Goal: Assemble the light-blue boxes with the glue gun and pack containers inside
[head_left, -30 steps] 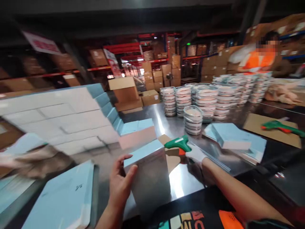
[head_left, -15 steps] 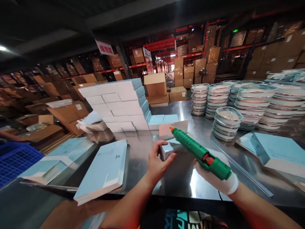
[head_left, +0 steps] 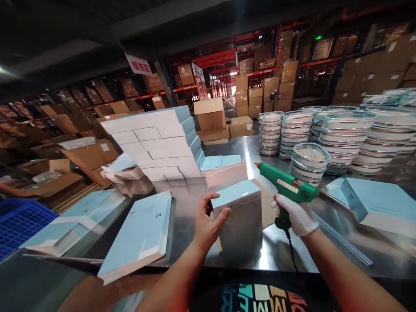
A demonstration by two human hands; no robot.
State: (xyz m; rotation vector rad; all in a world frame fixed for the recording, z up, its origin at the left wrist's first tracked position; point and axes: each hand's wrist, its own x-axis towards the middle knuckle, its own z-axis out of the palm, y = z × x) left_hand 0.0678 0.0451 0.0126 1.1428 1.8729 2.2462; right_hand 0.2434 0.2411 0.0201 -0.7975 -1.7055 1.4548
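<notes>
1. Presently, my left hand (head_left: 208,223) is curled around the left edge of the upright pale-blue box (head_left: 238,216), thumb on its front face, fingers behind.
2. Box stands on the steel bench (head_left: 188,208), directly before me.
3. My gloved right hand (head_left: 297,214) is closed on the grip of the green glue gun (head_left: 286,184), right of the box, nozzle pointing left above its top corner, not touching.
4. Stacked white boxes (head_left: 159,143) sit behind-left of the box; stacked lidded dishes (head_left: 308,162) behind-right.
</notes>
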